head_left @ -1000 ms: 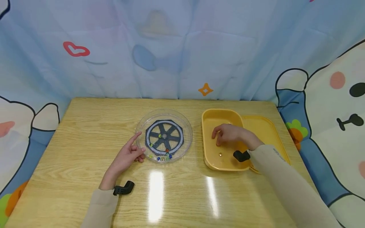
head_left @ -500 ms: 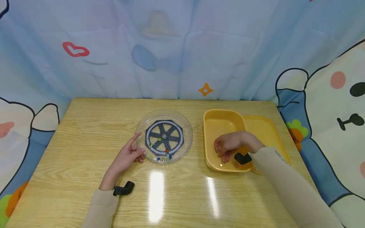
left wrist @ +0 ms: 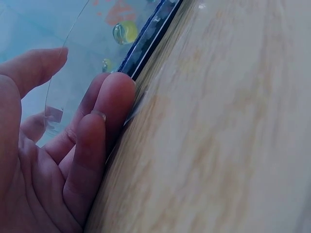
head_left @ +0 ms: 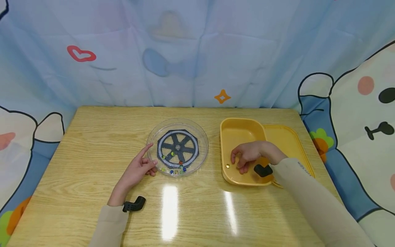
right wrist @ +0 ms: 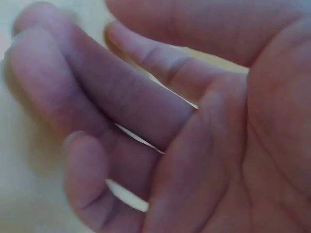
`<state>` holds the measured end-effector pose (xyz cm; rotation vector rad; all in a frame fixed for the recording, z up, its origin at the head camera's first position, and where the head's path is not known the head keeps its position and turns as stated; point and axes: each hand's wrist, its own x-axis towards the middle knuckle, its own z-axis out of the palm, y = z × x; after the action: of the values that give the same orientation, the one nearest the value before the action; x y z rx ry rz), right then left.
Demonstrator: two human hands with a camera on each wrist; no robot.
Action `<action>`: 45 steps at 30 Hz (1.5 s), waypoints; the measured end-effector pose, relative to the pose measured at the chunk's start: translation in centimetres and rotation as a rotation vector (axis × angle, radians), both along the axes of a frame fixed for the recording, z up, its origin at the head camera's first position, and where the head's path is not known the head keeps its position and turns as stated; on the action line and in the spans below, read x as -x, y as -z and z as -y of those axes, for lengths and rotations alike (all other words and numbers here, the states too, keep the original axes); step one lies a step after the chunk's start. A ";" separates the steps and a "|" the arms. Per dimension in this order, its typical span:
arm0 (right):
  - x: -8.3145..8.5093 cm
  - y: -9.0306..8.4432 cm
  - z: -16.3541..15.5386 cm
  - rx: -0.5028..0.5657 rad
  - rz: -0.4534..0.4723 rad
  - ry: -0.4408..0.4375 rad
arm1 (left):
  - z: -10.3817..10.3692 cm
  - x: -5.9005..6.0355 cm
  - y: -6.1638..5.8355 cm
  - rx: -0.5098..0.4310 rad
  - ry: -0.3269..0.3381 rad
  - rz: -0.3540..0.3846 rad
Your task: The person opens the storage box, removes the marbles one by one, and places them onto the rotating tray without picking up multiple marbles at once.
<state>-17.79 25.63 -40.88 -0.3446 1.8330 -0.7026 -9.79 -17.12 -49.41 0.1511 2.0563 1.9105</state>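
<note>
The right wrist view is basically useless here, just a blurry close-up of the right hand (right wrist: pixel 194 126) with pale yellow behind it. The fingers (right wrist: pixel 97 97) look loosely curled with narrow gaps between them, and nothing shows pinched in them. From the head view the right hand (head_left: pixel 250 154) hangs over the near part of the yellow tray (head_left: pixel 240 132), fingertips pointing down, and I can't tell if they actually touch the tray floor. A single small marble (head_left: pixel 227 166) sits in the tray just left of those fingertips, apart from them. The back half of the tray's second compartment is cut off by the wrist and sleeve (head_left: pixel 308 192) (there's tiny writing on the cuff, too small to read).

The left hand (head_left: pixel 137 169) rests on the wooden table (head_left: pixel 92 144) against the rim of the clear round dish (head_left: pixel 177 147). In the left wrist view the fingers (left wrist: pixel 104 126) lie straight and pressed together along the dish edge, thumb held apart. Inside the dish is a dark spoked wheel (head_left: pixel 177 148) with several coloured marbles (head_left: pixel 176 170) bunched at the near edge. Their exact number is hard to make out.
</note>
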 end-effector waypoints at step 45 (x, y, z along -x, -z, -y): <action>0.0 0.8 0.0 0.018 -0.644 0.093 | -0.1 0.0 -0.3 0.011 0.009 -0.022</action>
<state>-17.79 25.61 -41.70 -0.5452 2.4638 -0.7229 -9.78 -17.05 -49.15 0.1790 2.0767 1.8997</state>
